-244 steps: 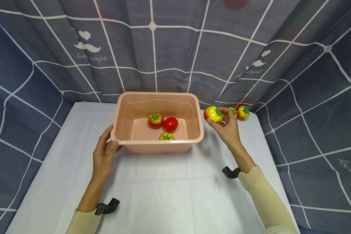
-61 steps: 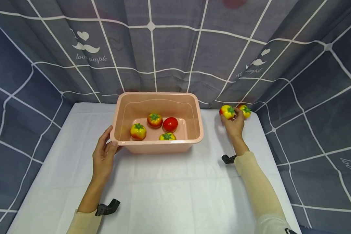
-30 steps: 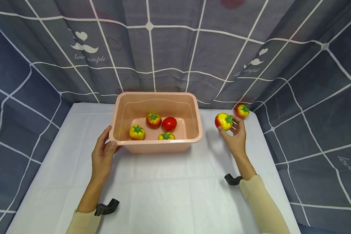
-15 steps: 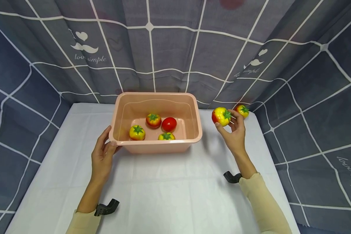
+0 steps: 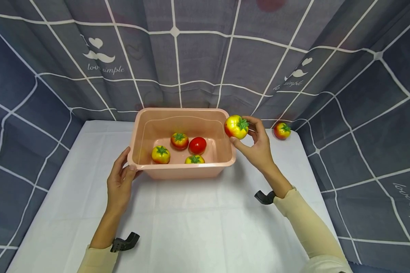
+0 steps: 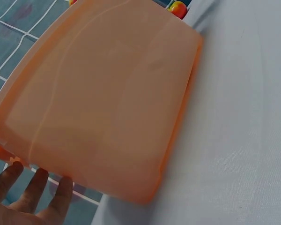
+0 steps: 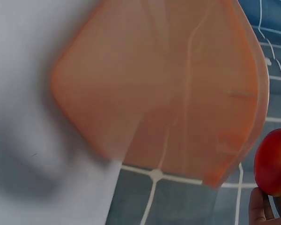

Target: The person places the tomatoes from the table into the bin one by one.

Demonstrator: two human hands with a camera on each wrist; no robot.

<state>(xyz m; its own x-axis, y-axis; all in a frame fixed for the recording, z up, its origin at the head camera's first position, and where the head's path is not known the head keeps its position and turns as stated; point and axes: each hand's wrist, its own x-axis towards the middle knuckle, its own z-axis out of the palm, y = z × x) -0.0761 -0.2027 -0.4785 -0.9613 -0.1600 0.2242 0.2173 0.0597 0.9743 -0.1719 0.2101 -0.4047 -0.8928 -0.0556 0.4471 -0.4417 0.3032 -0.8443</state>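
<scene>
A pink plastic tub [image 5: 184,172] stands on the white table. My left hand [image 5: 120,187] grips its left rim, thumb on top; fingers [image 6: 61,197] show against the tub's side in the left wrist view. My right hand [image 5: 259,146] pinches a yellow-red tomato [image 5: 237,127] with a green leafy top, over the tub's right rim. In the right wrist view that tomato [image 7: 273,161] shows its red side. Inside the tub lie a yellow tomato [image 5: 161,154], a red-orange one [image 5: 179,140], a red one [image 5: 197,145] and another yellow one [image 5: 194,159] partly hidden by the front wall.
One more yellow-red tomato [image 5: 282,131] lies on the table [image 5: 191,227] at the back right corner. Dark checkered cloth [image 5: 205,57] hangs behind the table and along both sides. Each wrist wears a black camera mount [image 5: 125,242].
A yellow tomato has come to lie in the tub's left part. The right hand has picked up another from the back right and carried it left to the tub's rim. The left hand stays put.
</scene>
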